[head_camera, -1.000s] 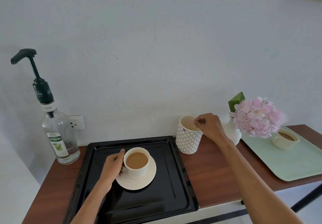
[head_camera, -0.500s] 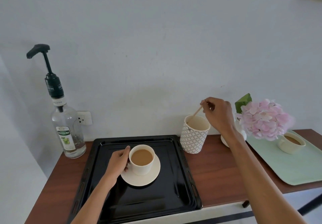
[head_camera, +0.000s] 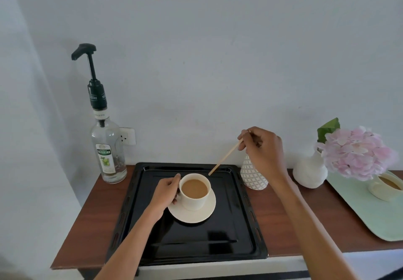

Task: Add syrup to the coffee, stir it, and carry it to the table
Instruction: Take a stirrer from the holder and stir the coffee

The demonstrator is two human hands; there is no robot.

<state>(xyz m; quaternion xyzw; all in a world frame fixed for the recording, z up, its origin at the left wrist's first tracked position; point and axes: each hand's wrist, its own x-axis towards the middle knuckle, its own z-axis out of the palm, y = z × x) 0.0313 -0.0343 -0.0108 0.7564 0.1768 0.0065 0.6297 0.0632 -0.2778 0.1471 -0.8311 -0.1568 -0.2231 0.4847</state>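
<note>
At the far left of the wooden counter (head_camera: 91, 220) stands the syrup bottle (head_camera: 108, 153) with its black pump, upright and against the wall, partly covering a wall socket (head_camera: 128, 136). Its label is only partly legible. To its right lies the black tray (head_camera: 244, 231), its near edge overhanging the counter. On the tray a saucer (head_camera: 196, 214) carries the coffee cup (head_camera: 194, 191), filled with milky coffee. The left hand (head_camera: 165, 194) wraps the cup's left side, fingers curled around it; the handle is hidden behind that hand. Above and right, the right hand (head_camera: 265, 151) pinches a thin wooden stirrer (head_camera: 225, 157) between thumb and fingertips, its lower tip hanging just past the cup's far rim, above the tray. This hand hides the top of the patterned holder (head_camera: 253, 176). Further right sit a white vase (head_camera: 309, 170) with pink flowers (head_camera: 357, 152), which partly cover a second cup (head_camera: 382, 189) on a green tray (head_camera: 370, 218) cut off by the frame's right edge.
</note>
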